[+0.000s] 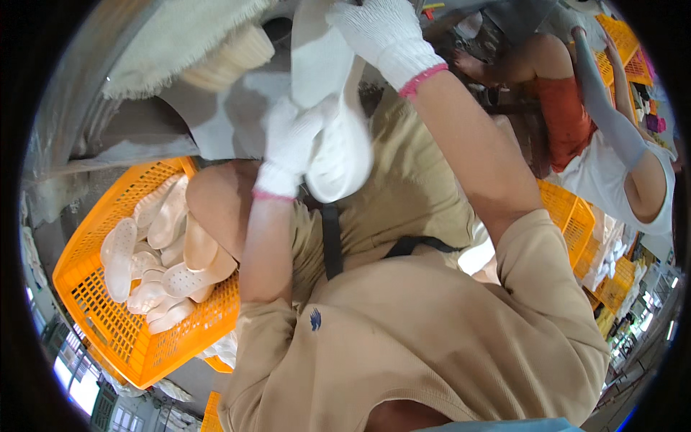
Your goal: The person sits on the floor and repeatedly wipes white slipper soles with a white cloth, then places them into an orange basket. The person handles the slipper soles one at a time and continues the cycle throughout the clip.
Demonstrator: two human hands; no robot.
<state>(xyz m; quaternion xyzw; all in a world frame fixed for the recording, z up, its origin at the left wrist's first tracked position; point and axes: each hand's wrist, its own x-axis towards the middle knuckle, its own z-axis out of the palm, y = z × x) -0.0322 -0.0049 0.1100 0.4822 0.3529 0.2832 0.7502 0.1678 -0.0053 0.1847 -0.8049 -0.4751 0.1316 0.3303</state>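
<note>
Between my hands is a white shoe sole [342,155], its lower end rounded and blurred by motion. My left hand [294,140], in a white knit glove with a pink cuff, is closed on its left side. My right hand [381,36], gloved the same way, grips near its upper end; some fingers are cut off by the top edge of the picture. To the left of the sole are a fluffy off-white wheel [191,43] and a ribbed cream wheel [234,57], both apart from it.
An orange plastic basket [93,317] at my left holds several pale shoe soles [119,259], some perforated. A grey dusty machine housing [223,122] stands before me. At the right, another person [612,165] sits near orange baskets [568,216].
</note>
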